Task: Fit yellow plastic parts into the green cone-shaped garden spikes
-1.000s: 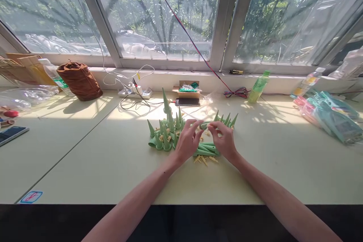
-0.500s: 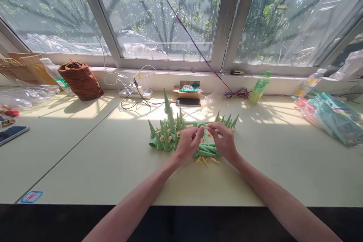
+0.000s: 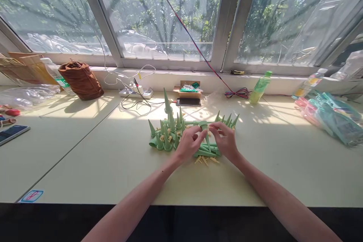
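A heap of green plastic cones (image 3: 167, 136) lies on the pale table (image 3: 113, 166), some upright, some on their sides, with small yellow bits (image 3: 204, 160) scattered among them. My left hand (image 3: 189, 144) and my right hand (image 3: 225, 141) meet over the middle of the heap. Together they grip one green cone (image 3: 204, 130), its wide open end up and its tip down between my fingers. Both hands have their fingers curled and pinched on it. Lying cones (image 3: 208, 150) rest just below my hands.
A brown bag (image 3: 81, 80), a power strip with cables (image 3: 135, 91), a small cardboard box (image 3: 187, 90) and a green bottle (image 3: 259, 87) stand along the window sill. Teal packets (image 3: 331, 115) lie at the right. A phone (image 3: 11, 133) lies at the left.
The cone between my hands has turned from lying sideways to standing with its wide end up. Both hands have drawn a little closer together and lower.
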A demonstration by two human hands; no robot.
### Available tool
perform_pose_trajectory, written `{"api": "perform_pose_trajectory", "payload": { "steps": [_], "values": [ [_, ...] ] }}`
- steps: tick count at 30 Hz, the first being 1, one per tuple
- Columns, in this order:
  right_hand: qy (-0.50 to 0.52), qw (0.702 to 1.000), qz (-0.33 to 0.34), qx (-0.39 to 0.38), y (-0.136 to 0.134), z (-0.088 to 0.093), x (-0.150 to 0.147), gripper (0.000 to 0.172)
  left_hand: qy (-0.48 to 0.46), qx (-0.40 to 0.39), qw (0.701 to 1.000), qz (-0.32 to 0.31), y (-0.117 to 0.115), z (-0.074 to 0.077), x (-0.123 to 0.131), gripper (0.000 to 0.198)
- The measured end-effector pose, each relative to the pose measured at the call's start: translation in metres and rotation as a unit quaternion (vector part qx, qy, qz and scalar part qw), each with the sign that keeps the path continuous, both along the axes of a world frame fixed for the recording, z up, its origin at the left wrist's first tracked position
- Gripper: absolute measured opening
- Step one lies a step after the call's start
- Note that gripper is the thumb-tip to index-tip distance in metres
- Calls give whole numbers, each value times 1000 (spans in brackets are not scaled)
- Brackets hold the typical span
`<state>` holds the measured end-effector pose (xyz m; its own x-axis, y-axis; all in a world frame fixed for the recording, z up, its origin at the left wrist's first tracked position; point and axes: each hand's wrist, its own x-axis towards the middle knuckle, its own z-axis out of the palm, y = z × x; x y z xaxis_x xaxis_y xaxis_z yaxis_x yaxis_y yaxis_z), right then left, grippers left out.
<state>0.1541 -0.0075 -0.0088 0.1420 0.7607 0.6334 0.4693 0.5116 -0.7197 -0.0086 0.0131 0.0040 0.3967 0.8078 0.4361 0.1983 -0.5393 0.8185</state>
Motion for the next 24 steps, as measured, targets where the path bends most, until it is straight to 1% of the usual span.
{"api": "perform_pose_trajectory", "payload": {
  "steps": [5, 9, 12, 17, 24],
  "values": [
    [17, 1000, 1, -12, -1, 3, -1, 14, -7, 10, 1000, -6, 0, -1, 1, 35],
    [30, 999, 16, -25, -2, 3, -2, 14, -12, 38, 999, -8, -2, 0, 1, 26],
    [38, 998, 28, -31, -3, 4, -2, 15, -5, 66, 998, 6, -2, 0, 1, 22],
    [47, 997, 37, -40, -5, 6, -3, 16, -8, 93, 995, 28, -3, -2, 3, 20],
    [46, 998, 29, -40, -6, 5, -6, 18, -23, 85, 995, 40, -3, 1, 3, 21]
  ]
}}
